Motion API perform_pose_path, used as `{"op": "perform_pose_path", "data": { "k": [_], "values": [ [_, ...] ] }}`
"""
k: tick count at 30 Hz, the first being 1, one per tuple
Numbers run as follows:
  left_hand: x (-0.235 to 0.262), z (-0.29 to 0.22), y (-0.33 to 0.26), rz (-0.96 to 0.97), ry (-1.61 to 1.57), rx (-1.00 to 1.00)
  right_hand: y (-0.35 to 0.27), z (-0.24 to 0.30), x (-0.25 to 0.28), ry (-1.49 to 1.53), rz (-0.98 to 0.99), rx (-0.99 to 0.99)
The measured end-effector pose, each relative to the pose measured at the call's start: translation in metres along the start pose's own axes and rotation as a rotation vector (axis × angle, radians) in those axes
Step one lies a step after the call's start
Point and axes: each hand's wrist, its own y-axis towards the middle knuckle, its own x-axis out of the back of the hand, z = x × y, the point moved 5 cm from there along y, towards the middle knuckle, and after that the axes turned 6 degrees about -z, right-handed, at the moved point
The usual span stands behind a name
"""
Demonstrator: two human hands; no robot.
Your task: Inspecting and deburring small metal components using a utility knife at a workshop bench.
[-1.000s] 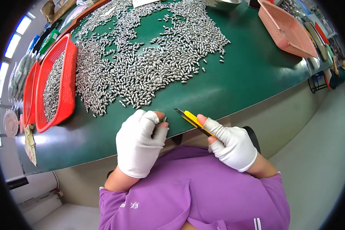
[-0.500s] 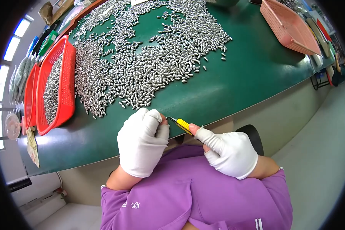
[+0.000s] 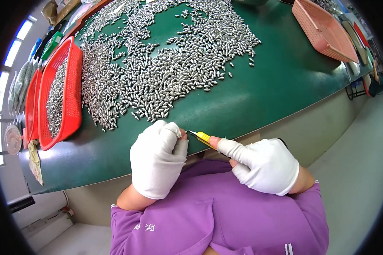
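Observation:
My left hand, in a white glove, is curled shut near the front edge of the green table, pinching something small at its fingertips that I cannot make out. My right hand, also gloved with the fingertips bare, grips a yellow utility knife. The blade tip points left and almost meets my left fingertips. A wide spread of small silver metal pieces covers the table just beyond my hands.
A red basket holding more metal pieces sits at the table's left edge, with another red basket beside it. A pink basket stands at the far right. Bags and boxes line the far left corner.
The knife tip has moved left toward my left fingertips, and both hands have drawn closer together at the table edge.

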Motion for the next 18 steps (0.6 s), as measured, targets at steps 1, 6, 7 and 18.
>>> {"op": "perform_pose_path", "data": {
  "k": [1, 6, 7, 18],
  "values": [
    [0.000, 0.001, -0.001, 0.022, 0.011, 0.023, -0.001, 0.000, -0.001, 0.000, -0.001, 0.000],
    [-0.001, 0.003, -0.002, 0.029, 0.015, 0.047, -0.006, -0.001, -0.009, 0.048, -0.082, 0.004],
    [-0.002, 0.002, -0.002, 0.026, 0.014, 0.048, -0.009, -0.002, -0.013, 0.049, -0.083, 0.004],
    [-0.001, 0.000, 0.000, -0.014, 0.006, 0.021, -0.004, 0.003, -0.004, 0.031, -0.054, -0.006]
  ]
}}
